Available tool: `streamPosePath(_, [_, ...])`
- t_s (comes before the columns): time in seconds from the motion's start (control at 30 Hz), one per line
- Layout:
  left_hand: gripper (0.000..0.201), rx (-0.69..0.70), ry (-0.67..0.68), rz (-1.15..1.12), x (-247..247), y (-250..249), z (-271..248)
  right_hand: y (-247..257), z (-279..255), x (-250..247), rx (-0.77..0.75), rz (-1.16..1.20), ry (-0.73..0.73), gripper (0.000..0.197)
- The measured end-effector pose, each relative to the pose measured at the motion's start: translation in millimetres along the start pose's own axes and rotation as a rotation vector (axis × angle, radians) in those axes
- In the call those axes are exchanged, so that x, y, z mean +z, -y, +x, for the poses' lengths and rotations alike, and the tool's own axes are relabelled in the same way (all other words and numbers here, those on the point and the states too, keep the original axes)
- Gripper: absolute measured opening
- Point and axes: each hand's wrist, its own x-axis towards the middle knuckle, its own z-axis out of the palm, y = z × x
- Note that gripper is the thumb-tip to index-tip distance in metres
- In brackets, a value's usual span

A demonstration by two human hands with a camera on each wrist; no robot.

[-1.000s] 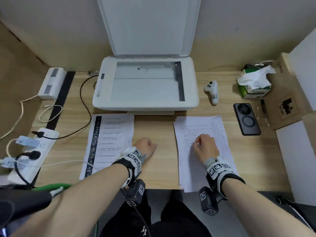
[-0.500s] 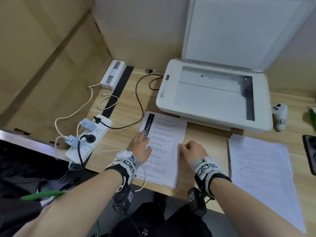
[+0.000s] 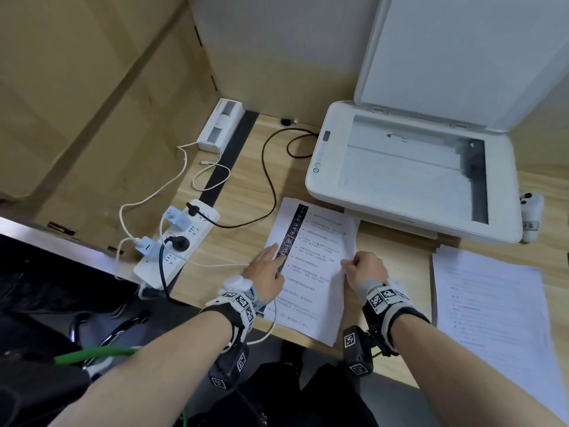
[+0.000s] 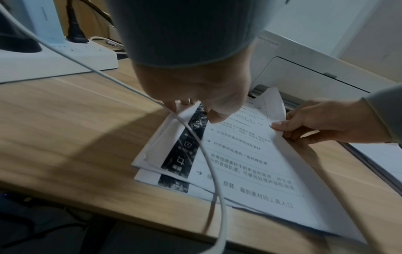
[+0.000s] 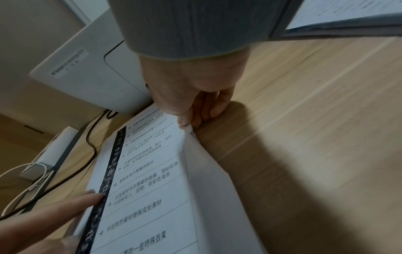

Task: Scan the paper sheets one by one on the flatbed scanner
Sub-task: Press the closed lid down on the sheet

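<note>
The flatbed scanner (image 3: pixel 406 177) stands at the back right with its lid (image 3: pixel 462 57) raised and its glass bare. In front of it lies a stack of printed sheets with a black strip down the left side (image 3: pixel 317 263). My left hand (image 3: pixel 268 268) holds the top sheet (image 4: pixel 245 151) at its raised left edge, thumb on the black strip and fingertips at the margin. My right hand (image 3: pixel 360 268) pinches the same sheet's right edge (image 5: pixel 185 130) between thumb and fingers and bends it up. A second pile of sheets (image 3: pixel 492 309) lies to the right.
A white power strip (image 3: pixel 175 241) with plugs and trailing cables (image 3: pixel 271 186) lies left of the stack. One white cable (image 4: pixel 208 154) hangs across the sheets. A white controller (image 3: pixel 529 211) sits right of the scanner. A white box (image 3: pixel 220 124) stands by the cardboard wall (image 3: pixel 92 103).
Both hands left their earlier spots, the right one coming off the right pile, and moved to the left stack. The view swung left. The top sheet's edges are now lifted.
</note>
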Motion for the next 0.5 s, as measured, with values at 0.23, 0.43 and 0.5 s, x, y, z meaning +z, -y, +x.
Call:
streamPosePath(0.23, [0.051, -0.080, 0.079, 0.022, -24, -25, 8, -11, -19, -33, -0.088, -0.046, 0.052, 0.037])
streamPosePath(0.43, [0.049, -0.072, 0.077, 0.004, -56, -61, 25, -18, -30, -81, -0.168, -0.088, 0.000, 0.047])
streamPosePath(0.5, [0.043, 0.019, 0.050, 0.000, -75, -86, 33, -14, -34, -114, -0.206, -0.072, -0.055, 0.046])
